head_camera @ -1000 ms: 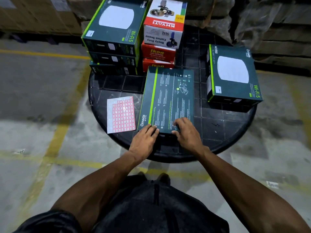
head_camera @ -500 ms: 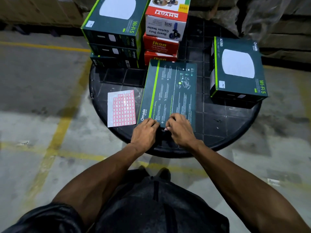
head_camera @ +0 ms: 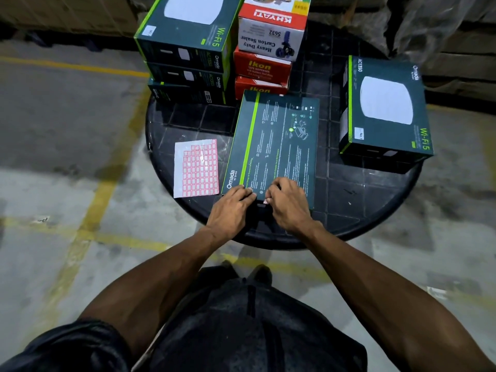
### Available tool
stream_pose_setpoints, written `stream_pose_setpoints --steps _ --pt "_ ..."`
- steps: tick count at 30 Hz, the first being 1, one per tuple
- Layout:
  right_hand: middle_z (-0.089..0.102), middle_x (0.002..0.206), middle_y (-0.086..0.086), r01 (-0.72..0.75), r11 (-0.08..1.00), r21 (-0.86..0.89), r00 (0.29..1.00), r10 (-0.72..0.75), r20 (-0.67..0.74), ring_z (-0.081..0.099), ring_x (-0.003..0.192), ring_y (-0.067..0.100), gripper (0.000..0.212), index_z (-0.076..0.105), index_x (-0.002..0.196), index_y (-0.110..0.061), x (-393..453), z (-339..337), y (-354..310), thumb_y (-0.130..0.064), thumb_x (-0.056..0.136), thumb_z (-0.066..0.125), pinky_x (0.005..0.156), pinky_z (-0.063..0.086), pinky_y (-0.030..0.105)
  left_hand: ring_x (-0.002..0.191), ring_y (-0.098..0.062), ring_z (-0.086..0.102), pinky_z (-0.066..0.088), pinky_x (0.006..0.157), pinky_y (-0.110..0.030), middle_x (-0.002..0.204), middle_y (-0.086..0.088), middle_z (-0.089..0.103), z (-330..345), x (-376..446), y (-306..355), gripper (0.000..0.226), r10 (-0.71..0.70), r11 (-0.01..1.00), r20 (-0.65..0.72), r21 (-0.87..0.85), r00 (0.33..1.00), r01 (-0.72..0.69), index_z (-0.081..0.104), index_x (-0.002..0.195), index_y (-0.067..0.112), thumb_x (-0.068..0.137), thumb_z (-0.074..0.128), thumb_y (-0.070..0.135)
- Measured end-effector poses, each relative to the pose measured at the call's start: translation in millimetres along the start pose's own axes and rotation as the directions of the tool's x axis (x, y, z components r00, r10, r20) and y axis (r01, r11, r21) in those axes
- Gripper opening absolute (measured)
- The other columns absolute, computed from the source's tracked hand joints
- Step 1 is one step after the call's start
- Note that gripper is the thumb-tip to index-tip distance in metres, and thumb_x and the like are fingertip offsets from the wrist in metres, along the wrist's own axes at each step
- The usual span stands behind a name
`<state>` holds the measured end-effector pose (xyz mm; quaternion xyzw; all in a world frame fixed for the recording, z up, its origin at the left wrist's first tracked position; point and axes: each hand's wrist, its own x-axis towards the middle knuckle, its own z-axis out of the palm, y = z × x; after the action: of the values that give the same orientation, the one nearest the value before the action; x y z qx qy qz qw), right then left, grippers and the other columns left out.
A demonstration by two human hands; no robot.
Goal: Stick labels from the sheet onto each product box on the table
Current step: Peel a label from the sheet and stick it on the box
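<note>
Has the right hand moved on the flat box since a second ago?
Yes. The right hand slid left along the flat box's near edge, toward the left hand.

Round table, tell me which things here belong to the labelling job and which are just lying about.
Part of the job:
label sheet
flat Omada box under both hands
left hand
right hand, pinching what looks like a small label
Omada box on the right
stacked Omada boxes
red and white boxes

Just lying about:
black round table
wrapped cartons behind
</note>
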<state>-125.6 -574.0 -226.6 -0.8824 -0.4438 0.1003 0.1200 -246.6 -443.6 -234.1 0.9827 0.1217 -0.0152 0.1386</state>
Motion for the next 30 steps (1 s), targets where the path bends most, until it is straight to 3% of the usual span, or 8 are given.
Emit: stream_pose_setpoints --steps 12,18,30 --pt "0.044 0.126 0.002 0.033 0.999 -0.034 0.999 -0.032 0.041 0.038 0.116 0.021 0.014 0.055 0.110 -0.016 -2.4 -2.2 1.8 -0.020 0.097 0.051 0.094 0.030 0.034 0.134 -0.024 0.040 0.034 0.111 -0.031 0.140 -0.004 0.053 0.4 -0.9 -1.5 0.053 0.017 1.000 0.006 0.007 1.000 -0.017 0.053 0.138 0.011 0.086 0.058 0.007" --pt "0.044 0.122 0.001 0.022 0.999 -0.035 0.999 -0.021 0.027 0.039 0.114 0.020 0.008 0.055 0.103 -0.019 -2.9 -1.8 -1.7 -0.021 0.097 0.051 0.093 0.031 0.035 0.130 -0.025 0.043 0.043 0.105 -0.035 0.136 -0.004 0.056 0.4 -0.4 -2.4 0.054 0.000 1.000 0.028 -0.013 1.000 0.000 0.056 0.136 0.012 0.083 0.062 0.007" --pt "0.043 0.123 0.002 -0.002 0.999 -0.041 1.000 0.003 0.029 0.038 0.116 0.020 0.010 0.054 0.106 -0.018 -1.5 -0.6 -4.7 -0.022 0.099 0.048 0.095 0.031 0.035 0.137 -0.020 0.033 0.033 0.111 -0.028 0.145 0.001 0.046 -0.7 -0.7 -1.6 0.053 -0.008 1.000 0.032 0.001 0.999 0.008 0.046 0.144 0.017 0.091 0.055 0.013"
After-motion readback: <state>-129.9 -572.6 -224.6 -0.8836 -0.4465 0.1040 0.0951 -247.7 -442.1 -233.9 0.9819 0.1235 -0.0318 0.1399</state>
